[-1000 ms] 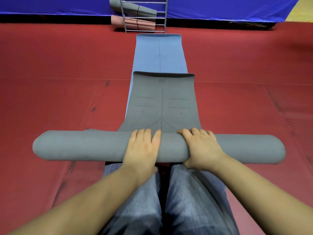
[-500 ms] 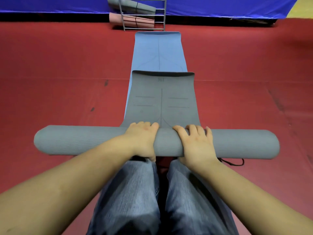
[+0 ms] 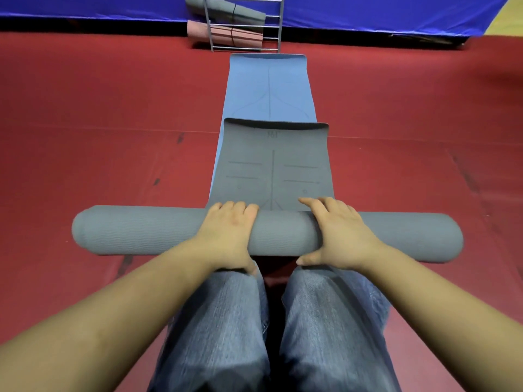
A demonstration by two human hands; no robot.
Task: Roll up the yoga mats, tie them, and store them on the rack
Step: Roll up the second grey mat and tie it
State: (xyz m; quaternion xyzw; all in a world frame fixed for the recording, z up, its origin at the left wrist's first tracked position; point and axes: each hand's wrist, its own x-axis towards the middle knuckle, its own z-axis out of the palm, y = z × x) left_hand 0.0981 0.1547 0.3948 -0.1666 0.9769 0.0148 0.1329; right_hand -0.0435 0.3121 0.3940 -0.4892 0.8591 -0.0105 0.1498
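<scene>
left hand (image 3: 229, 232): draped over the top of the grey mat roll (image 3: 266, 233), fingers curled over its far side, thumb tucked under the near edge; it grips the roll just left of centre.
right hand (image 3: 338, 232): beside the left one with a short stretch of roll bare between them; fingers spread over the top and reaching onto the flat part beyond, thumb under the near side; it presses and holds the roll.
grey mat roll: lies crosswise directly under both hands, its ends sticking out well past each wrist; thick and already mostly wound.
unrolled tail of the grey mat (image 3: 273, 162): just beyond the fingertips, short and flat, far edge slightly curled up.
blue yoga mat (image 3: 268, 83): flat beneath and beyond the grey tail, running away from the hands.
rack (image 3: 243, 24): far beyond the hands at the blue wall, with a grey and a pink rolled mat on it.
red floor (image 3: 99, 131): either side.
handling, judged: soft, springy foam with a ribbed, grippy skin; light but bulky, and likely to loosen if released. hold wide, palms on top, to keep the ends even; carry by the middle once tied.
</scene>
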